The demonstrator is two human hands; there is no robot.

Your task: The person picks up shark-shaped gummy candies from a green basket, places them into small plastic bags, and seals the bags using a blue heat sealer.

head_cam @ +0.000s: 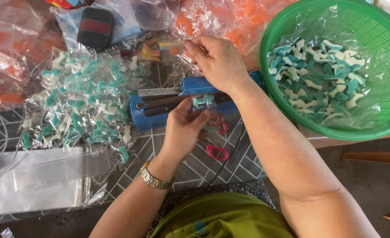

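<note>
Here, sealing station: my two hands at the blue heat sealer.

Nearest me, a stack of empty clear bags (38,178) lies flat on the bench (190,169) at my left, and pink-handled scissors (217,152) lie beside my left wrist. My left hand (184,128) has its fingers (202,115) pinching a small clear packet of teal-and-white candy (203,100), the packet resting across the jaw of the heat sealer (159,105). My right hand (217,61) sits above the sealer's arm, fingers pressed together in a pinch; what they grip I cannot tell. Left of the sealer, a heap of filled packets (78,103). Farther right, a green basket (380,37) holds loose candy in a clear liner.
</note>
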